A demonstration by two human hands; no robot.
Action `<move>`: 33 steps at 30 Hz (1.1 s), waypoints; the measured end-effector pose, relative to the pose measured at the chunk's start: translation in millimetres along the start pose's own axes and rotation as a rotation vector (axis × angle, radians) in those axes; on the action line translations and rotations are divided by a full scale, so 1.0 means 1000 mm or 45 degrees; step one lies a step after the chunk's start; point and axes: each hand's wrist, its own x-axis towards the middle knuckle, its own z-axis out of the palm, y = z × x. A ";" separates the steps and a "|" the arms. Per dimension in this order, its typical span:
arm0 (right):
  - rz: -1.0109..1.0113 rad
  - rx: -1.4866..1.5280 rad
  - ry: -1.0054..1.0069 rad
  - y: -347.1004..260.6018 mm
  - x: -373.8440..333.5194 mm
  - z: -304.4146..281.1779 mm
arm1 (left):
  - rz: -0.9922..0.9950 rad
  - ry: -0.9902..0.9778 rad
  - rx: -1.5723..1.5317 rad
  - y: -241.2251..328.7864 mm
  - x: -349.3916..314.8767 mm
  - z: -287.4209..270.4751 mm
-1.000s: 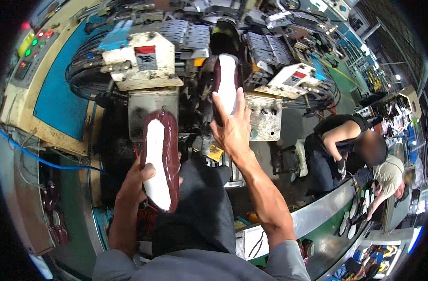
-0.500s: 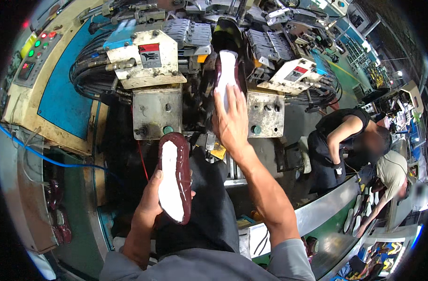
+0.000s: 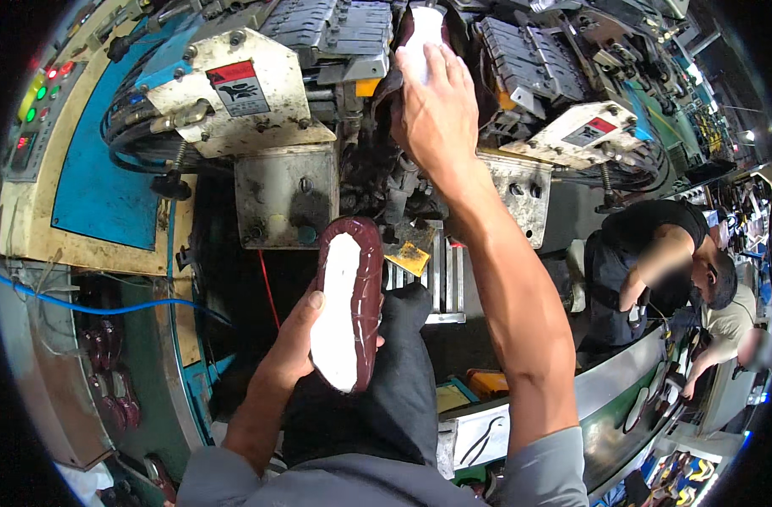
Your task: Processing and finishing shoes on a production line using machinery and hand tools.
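My left hand (image 3: 298,334) is closed around a glossy dark red shoe upper (image 3: 369,296), its white underside turned up and its toe pointing away from me. A second dark red shoe upper, with a white sole (image 3: 426,29), sits bottom up in the middle of the machine (image 3: 259,114). On that sole lie the outstretched, slightly spread fingers of my right hand (image 3: 436,106). The back of the hand hides much of this upper, and my right thumb is out of sight.
Slotted metal clamp blocks (image 3: 538,63) flank the middle of the machine. A control panel (image 3: 43,118) with lit buttons stands at left, with dark red shoes (image 3: 115,393) below it. A blue hose (image 3: 107,308) runs there. At right, a co-worker (image 3: 648,262) bends near a long bench (image 3: 614,363).
My view has shifted nearer to the machine. The held upper has come closer to the middle, slightly higher. My right hand stays on the other upper, its fingers nearer the far end of the sole.
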 end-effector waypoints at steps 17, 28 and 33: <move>0.036 0.336 -0.028 -0.022 -0.038 -0.061 | 0.058 -0.077 0.032 0.009 0.005 0.011; 1.537 2.320 -0.192 -0.123 -0.238 -0.154 | -0.016 -0.087 0.367 -0.038 -0.046 0.047; 1.640 2.560 0.160 -0.139 -0.269 -0.192 | 0.036 -0.226 0.440 -0.064 -0.082 0.057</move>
